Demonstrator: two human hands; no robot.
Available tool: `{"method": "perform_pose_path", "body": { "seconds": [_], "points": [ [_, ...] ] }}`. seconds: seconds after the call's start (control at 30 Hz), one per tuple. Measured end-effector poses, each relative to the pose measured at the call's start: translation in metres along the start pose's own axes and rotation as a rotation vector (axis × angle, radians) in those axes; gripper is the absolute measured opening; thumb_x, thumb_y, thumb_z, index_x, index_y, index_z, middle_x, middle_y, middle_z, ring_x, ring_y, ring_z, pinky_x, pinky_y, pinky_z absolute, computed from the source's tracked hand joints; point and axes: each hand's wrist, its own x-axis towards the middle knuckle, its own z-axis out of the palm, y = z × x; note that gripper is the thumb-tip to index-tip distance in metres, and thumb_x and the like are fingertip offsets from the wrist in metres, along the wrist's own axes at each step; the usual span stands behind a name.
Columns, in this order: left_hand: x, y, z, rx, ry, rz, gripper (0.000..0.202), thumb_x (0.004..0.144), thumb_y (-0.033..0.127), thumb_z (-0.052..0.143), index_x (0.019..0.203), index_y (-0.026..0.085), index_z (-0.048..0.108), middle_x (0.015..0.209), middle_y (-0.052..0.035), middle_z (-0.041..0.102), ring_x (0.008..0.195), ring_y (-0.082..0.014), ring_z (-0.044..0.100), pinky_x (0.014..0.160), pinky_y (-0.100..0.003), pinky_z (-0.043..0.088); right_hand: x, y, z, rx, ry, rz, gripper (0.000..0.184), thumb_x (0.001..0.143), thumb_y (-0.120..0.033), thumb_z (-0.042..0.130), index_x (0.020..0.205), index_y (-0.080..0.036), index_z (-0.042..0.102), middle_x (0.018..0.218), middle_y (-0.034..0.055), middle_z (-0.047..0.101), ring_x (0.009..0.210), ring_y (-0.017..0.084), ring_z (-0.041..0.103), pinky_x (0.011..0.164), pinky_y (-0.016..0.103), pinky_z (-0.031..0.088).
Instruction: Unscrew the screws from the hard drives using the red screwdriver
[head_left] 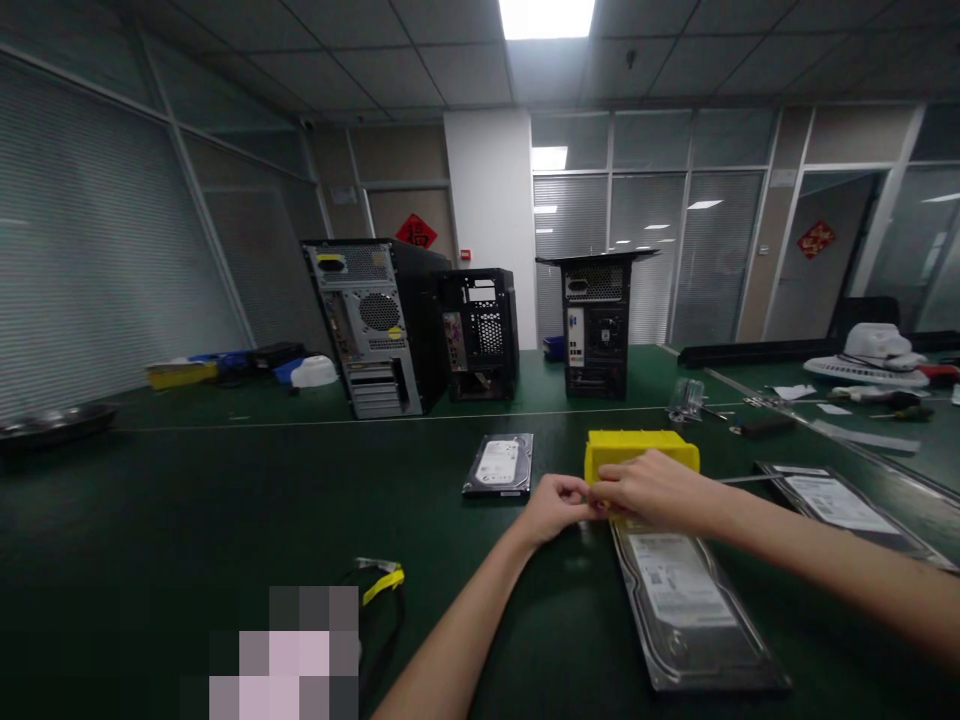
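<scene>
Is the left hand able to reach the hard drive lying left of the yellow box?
Probably yes. The left hand sits close beside that hard drive, with only bare green table between them. Nothing stands in the way, though its fingers look busy against the right hand.

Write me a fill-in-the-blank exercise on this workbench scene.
The left hand and right hand meet in front of a ____ bin.
The table is covered in ____.
A hard drive lies flat to the ____ of that bin.
____ computer towers stand beyond it.
Missing: yellow; green; left; three.
</scene>
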Motion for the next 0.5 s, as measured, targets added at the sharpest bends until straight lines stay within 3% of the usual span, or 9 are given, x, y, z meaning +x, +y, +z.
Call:
{"method": "perform_pose_path", "body": {
  "seconds": [0.27,0.5],
  "points": [
    [-0.0038,0.0047,0.0005,-0.026,-0.041,0.001,0.034,0.049,0.037,0.076,0.062,0.009,0.060,0.047,0.0081,0.032,0.046,-0.0038,0.025,0.046,-0.020,0.018,-0.0079,-0.0020,-0.0017,0.199,0.018,0.013,0.016,0.083,-0.028,0.047,0.095,-0.021,0.056,0.088,0.0020,0.063,0.073,0.017,0.058,0.057,0.026,0.035],
    [-0.0002,0.0076,0.0000,-0.056,-0.080,-0.015,0.030,0.049,0.034,0.076,0.058,0.009,0.060,0.048,0.0051,0.046,0.046,-0.0042,0.035,0.045,-0.019,0.023,-0.0085,0.0043,0.0010,0.288,0.029,0.032,0.017,0.084,-0.030,0.045,0.089,-0.020,0.058,0.084,0.0022,0.064,0.075,0.016,0.058,0.060,0.025,0.036]
  ]
}}
